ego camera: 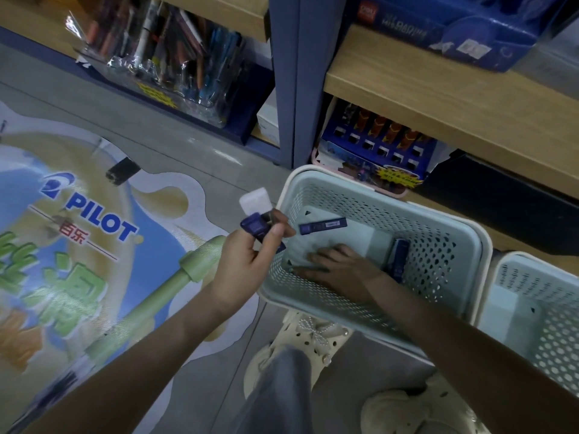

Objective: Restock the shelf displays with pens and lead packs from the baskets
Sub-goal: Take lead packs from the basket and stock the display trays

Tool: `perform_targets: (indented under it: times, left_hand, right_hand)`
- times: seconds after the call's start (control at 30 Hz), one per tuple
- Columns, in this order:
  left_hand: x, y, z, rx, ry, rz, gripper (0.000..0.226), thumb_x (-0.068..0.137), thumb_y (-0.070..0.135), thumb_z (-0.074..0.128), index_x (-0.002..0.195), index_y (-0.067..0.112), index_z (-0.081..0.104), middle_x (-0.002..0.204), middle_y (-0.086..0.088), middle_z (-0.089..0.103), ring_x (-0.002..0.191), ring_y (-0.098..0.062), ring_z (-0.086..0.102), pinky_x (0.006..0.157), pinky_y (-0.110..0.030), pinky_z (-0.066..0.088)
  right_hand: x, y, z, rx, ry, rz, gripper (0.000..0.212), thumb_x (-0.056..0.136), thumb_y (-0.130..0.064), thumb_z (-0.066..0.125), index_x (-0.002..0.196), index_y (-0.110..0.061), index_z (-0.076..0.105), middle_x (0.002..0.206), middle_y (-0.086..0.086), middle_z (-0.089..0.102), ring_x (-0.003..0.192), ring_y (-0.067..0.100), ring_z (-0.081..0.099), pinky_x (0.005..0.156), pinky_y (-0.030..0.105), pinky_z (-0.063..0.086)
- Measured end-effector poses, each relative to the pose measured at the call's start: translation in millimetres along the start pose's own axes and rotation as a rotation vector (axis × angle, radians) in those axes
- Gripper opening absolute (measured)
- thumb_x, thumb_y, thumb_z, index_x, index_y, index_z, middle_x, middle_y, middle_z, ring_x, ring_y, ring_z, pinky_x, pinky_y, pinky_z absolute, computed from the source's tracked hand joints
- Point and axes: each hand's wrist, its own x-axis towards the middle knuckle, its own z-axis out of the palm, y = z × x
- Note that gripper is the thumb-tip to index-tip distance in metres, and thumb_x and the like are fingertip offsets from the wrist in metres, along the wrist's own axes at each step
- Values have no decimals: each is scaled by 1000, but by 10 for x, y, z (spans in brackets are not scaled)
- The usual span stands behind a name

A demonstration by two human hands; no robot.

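At centre frame, the left hand (250, 258) pinches dark blue lead packs (254, 227) just beside a pale green basket (376, 189). The right hand (340, 270) lies inside it, fingers straight and flat on the bottom, between two loose packs (322, 226). Beyond, at upper left, a clear pen display (175, 57) stands on the shelf.

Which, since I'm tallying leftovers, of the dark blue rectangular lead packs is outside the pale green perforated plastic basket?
The lead pack pinched in the left hand, held beside the basket; the other packs lie inside it.
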Motion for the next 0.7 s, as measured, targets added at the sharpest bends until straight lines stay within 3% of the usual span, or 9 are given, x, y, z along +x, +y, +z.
perform_targets:
  times: [0.13,0.23,0.3,0.37,0.47,0.57,0.67,0.7]
  left_hand:
    - [0,-47,35,-20,-10,-26,47,94,58,42,91,18,65,90,17,64,87,-12,64,71,-49,55]
    - [-13,-101,51,6,-8,-38,49,91,67,40,89,25,66,88,8,64,85,-18,65,71,-51,54]
    - [-20,-121,60,17,-5,-38,48,91,68,40,92,26,64,89,3,63,86,-22,65,72,-52,53]
    - [-27,-130,72,25,4,-30,48,90,67,40,91,26,64,92,-2,62,86,-24,64,73,-52,53]
    - [-31,-132,85,29,11,-40,54,89,69,40,90,22,65,93,-4,62,86,-24,64,73,-53,54]
    - [-29,-131,90,45,5,-37,49,89,70,38,90,28,64,95,-3,62,87,-23,64,74,-52,54]
    - [-18,-119,95,44,0,-38,44,89,68,38,87,34,65,97,0,63,89,-21,64,75,-51,54]
    - [-19,-119,96,38,-6,-38,42,89,68,39,88,35,65,97,0,63,90,-21,64,76,-51,54]
  right_hand:
    - [-50,56,-76,-82,-27,92,80,88,-29,54,153,-23,7,158,0,18,144,21,16,112,38,16]
    - [-80,61,-57,-10,47,154,63,93,-36,40,150,-14,24,150,4,35,135,22,33,107,37,26]
    - [-65,9,-21,-40,76,144,57,92,-33,50,143,-14,37,138,4,48,124,22,45,101,36,34]
    - [-38,-48,-10,-5,36,120,56,90,-21,54,142,-14,34,140,5,43,127,23,40,105,36,29]
    - [47,-43,-163,9,15,187,73,80,-9,63,144,-7,28,144,11,35,133,27,31,110,34,21]
    - [130,25,-198,-149,133,312,82,61,0,74,136,4,44,125,19,55,112,30,54,98,37,42]
    - [224,100,-262,-114,179,397,70,80,2,58,144,4,30,132,18,47,119,32,47,103,38,37]
    - [254,120,-275,-113,182,412,65,81,1,59,142,3,34,130,17,47,117,31,47,102,38,37]
